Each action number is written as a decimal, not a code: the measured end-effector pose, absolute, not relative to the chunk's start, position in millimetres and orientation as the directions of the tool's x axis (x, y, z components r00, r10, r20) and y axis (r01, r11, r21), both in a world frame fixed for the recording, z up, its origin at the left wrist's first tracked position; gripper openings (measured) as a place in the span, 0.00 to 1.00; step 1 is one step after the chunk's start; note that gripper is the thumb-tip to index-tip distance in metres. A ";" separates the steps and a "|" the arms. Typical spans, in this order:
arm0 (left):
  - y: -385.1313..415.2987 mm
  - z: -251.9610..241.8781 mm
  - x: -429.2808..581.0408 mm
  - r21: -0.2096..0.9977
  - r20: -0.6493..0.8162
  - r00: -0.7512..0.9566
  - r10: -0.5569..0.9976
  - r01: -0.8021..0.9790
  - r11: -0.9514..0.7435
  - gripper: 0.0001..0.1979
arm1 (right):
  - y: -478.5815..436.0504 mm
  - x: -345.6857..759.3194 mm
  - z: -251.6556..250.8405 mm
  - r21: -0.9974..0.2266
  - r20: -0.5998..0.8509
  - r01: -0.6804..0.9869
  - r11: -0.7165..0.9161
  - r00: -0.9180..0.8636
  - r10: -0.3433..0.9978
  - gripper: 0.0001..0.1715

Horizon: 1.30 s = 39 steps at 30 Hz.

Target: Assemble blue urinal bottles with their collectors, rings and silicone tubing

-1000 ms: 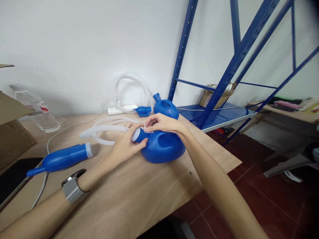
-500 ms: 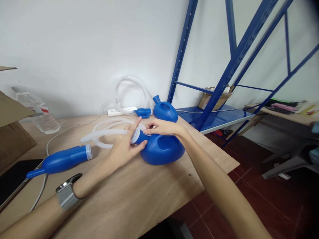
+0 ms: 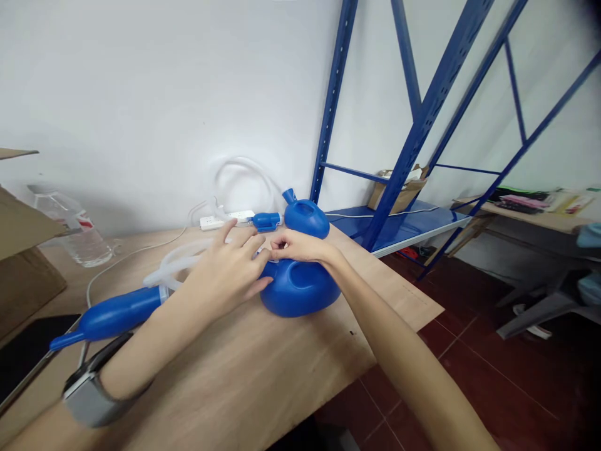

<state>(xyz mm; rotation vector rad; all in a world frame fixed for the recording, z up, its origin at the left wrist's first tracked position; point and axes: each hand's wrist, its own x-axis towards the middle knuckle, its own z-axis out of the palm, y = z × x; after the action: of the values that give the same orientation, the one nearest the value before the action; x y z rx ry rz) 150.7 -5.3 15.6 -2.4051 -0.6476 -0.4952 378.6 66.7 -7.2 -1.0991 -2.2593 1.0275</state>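
A blue plastic urinal bottle (image 3: 303, 294) lies on the table in front of me, its handle opening facing up. My left hand (image 3: 230, 260) reaches over its neck, fingers stretched and apart, the thumb near the bottle's shoulder. The neck is largely hidden beneath that hand. Thumb and finger of my right hand (image 3: 291, 245) are pinched together at the neck; a small pale edge shows under them, too little to name. A translucent hose (image 3: 176, 263) coils on the table behind my left hand. Left of it lies a long blue urinal funnel (image 3: 115, 313) with a pale collar, partly behind my forearm.
A second blue urinal bottle (image 3: 307, 219) stands behind, with a small blue connector (image 3: 266, 221) and a hose against the wall. A white power strip (image 3: 220, 220), water bottle (image 3: 77, 228), cardboard box (image 3: 28, 269) and dark tablet-like slab (image 3: 28, 344) surround the table. Blue shelving (image 3: 394, 188) rises at right.
My left hand has turned over and moved across the neck, covering it and the hose end. My right hand keeps its pinch at the neck. The view has shifted slightly.
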 end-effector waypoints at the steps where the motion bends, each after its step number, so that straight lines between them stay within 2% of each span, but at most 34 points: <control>1: 3.8 11.2 151.6 -0.447 0.444 0.831 0.334 0.529 -0.722 0.16 | 66.3 378.7 -7.0 -0.767 0.060 0.483 0.423 -0.602 0.796 0.30; 6: 27.5 -11.4 144.8 -0.408 0.412 0.849 0.330 0.496 -0.767 0.17 | 65.9 381.1 -3.0 -0.758 0.037 0.473 0.448 -0.655 0.755 0.26; 14: 25.1 -8.3 143.9 -0.447 0.354 0.875 0.330 0.469 -0.762 0.15 | 65.0 390.8 6.0 -0.783 0.004 0.480 0.395 -0.632 0.775 0.09; 20: 28.6 -10.5 142.0 -0.367 0.395 0.859 0.326 0.473 -0.801 0.15 | 65.9 390.8 4.2 -0.797 -0.044 0.497 0.343 -0.614 0.788 0.09; 25: 29.5 -11.5 141.8 -0.374 0.408 0.857 0.315 0.472 -0.798 0.15 | 69.6 392.6 2.4 -0.823 -0.045 0.466 0.323 -0.622 0.782 0.08; 34: 30.0 -13.9 142.2 -0.295 0.439 0.832 0.338 0.489 -0.821 0.16 | 68.7 393.7 1.3 -0.863 -0.045 0.404 0.303 -0.658 0.751 0.10; 39: 30.4 -11.2 142.0 -0.325 0.426 0.839 0.340 0.492 -0.808 0.15 | 68.7 394.0 0.9 -0.881 -0.043 0.375 0.288 -0.670 0.741 0.15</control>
<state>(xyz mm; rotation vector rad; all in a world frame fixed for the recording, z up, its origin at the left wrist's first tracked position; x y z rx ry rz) 142.0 30.4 -11.2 -2.5895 -0.6168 -0.4891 394.0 68.7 0.9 -1.0056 -2.1881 1.3407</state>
